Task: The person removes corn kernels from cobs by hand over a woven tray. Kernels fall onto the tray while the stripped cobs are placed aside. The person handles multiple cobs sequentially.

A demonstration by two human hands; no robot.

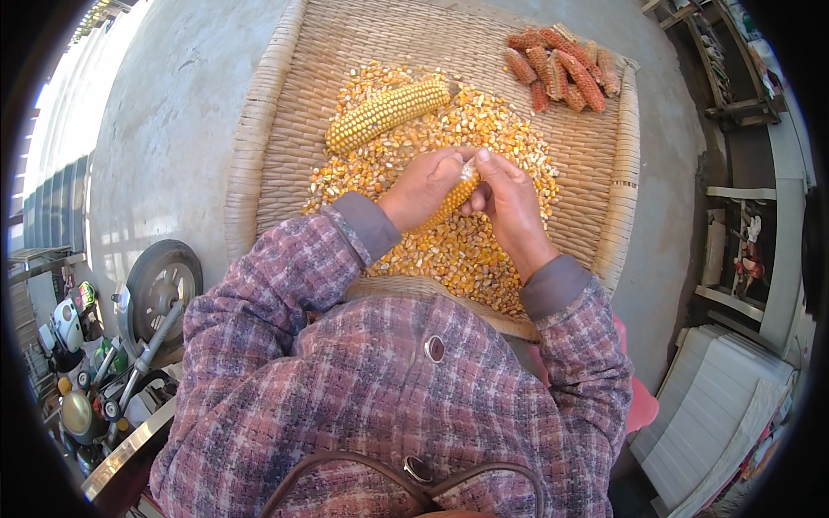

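My left hand (426, 184) is wrapped around an ear of yellow corn (453, 199), whose upper tip looks pale and partly stripped. At that tip, the thumb and fingers of my right hand (510, 194) pinch against the ear. Below both hands spreads a wide heap of loose corn kernels (447, 259), yellow, orange and whitish. A whole ear of yellow corn (388, 115) lies slanted on the heap, beyond my left hand. The heap rests on a woven tray (570, 168) with raised, bound side rims. My palms and part of the held ear are hidden.
Several reddish bare corn cobs (563, 65) are piled in the tray's far right corner. To the left stands a vehicle wheel (165, 285) on the concrete floor (168, 116). At right are a pale ribbed box (712, 401), wooden shelving (745, 116) and a pink plastic seat edge (640, 405).
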